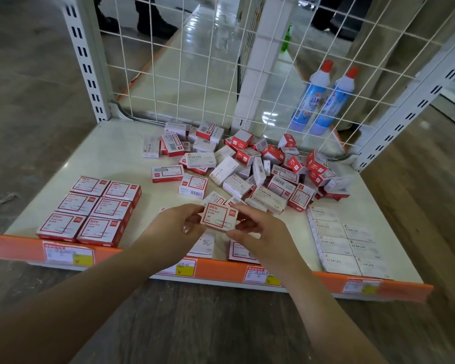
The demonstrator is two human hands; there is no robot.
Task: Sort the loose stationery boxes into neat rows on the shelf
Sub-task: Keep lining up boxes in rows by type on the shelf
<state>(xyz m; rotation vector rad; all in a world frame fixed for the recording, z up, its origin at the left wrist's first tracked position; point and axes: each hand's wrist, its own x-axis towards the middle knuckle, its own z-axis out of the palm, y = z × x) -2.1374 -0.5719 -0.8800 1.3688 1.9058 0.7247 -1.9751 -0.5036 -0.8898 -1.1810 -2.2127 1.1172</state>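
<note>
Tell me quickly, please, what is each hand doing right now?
Left hand: pinches the paper clip box at its left edge.
Right hand: grips the same box's right side.

bare shelf (121, 153) back-left; loose box pile (247, 164) blocks back-right.

Red-and-white boxes (247, 164); orange shelf edge (221, 269); blue bottles (323, 98), red caps, apparently.

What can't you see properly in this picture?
- Head view: the two boxes by the shelf's front edge are mostly hidden by the hands.
- The small print on the held box, gripped by the left hand and right hand, is too tiny to read.
- The price tags are blurred.
</note>
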